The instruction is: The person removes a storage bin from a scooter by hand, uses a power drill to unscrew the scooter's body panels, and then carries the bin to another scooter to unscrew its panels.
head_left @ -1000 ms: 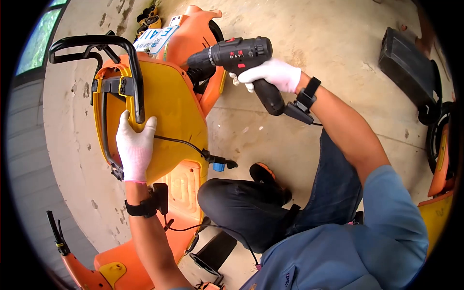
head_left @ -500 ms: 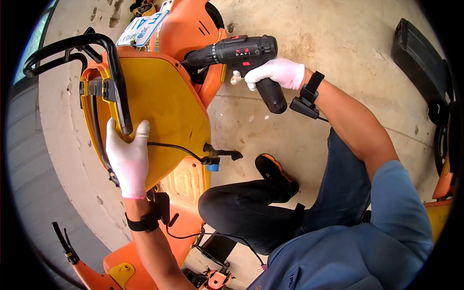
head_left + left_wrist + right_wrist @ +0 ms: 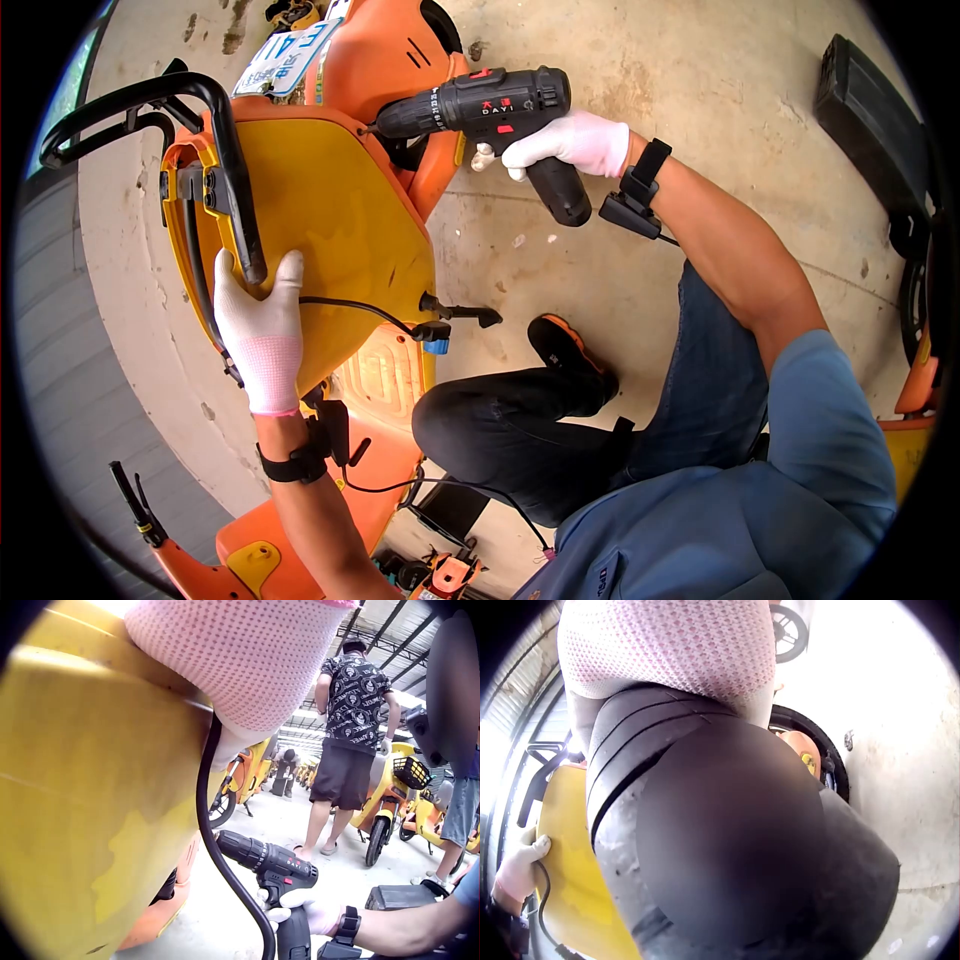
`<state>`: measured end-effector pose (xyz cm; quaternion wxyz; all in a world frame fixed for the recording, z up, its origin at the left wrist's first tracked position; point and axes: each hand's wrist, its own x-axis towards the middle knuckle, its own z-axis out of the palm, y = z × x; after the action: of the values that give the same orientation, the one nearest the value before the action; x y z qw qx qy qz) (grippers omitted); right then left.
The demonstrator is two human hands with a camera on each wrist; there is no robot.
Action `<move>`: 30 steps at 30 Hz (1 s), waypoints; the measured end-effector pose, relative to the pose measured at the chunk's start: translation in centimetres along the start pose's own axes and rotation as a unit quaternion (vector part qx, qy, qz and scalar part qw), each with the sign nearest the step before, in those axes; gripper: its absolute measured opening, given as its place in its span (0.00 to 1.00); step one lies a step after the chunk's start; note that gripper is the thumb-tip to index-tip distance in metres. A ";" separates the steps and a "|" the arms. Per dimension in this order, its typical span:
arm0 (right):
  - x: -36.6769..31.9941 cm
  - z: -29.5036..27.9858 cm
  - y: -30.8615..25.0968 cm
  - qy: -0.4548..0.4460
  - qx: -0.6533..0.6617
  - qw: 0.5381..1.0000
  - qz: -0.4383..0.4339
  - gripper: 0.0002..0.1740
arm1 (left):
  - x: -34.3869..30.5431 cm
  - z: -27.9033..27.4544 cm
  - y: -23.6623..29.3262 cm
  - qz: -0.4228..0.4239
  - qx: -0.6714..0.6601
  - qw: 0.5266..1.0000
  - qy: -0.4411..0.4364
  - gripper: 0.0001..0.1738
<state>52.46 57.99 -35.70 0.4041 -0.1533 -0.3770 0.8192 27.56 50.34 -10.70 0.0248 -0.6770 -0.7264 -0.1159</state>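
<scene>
My gloved right hand point(image 3: 570, 145) grips the handle of a black cordless drill point(image 3: 520, 95), held level. Its nose points left, with the tip right at the orange rim beside a yellow body panel point(image 3: 330, 210) on an orange scooter. My gloved left hand point(image 3: 258, 320) rests on the panel's near left edge, thumb and forefinger straight and spread around the lower end of a black tubular bar point(image 3: 240, 190). Its other fingers are hidden. From beside that thumb runs a black cable point(image 3: 360, 305) to a connector with a blue part point(image 3: 436, 346). In the right wrist view a dark, partly blurred shape fills the middle.
A black box-like case point(image 3: 865, 130) lies on the concrete floor at right. A licence plate point(image 3: 290, 60) shows beyond the panel. My bent knee point(image 3: 450, 430) is close to the scooter's footboard point(image 3: 380, 375). Other people and yellow scooters point(image 3: 386, 795) stand behind in the left wrist view.
The head view has shifted, so the scooter sits further left. The drill's tip has come slightly left, nearer the orange rim. The left hand stays on the panel's edge.
</scene>
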 end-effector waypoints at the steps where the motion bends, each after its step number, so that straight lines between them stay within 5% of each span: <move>1: 0.0 0.0 -0.1 0.002 -0.002 1.000 0.001 0.19 | 0.0 0.0 0.0 -0.002 -0.001 1.000 0.003 0.18; 30: 0.4 -0.8 -1.0 -0.006 -0.081 0.997 0.012 0.22 | -0.4 -0.1 0.2 0.001 -0.013 1.000 0.001 0.20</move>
<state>53.20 59.04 -35.51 0.3780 -0.1851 -0.4430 0.7916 27.77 49.97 -10.64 0.0167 -0.6778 -0.7241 -0.1265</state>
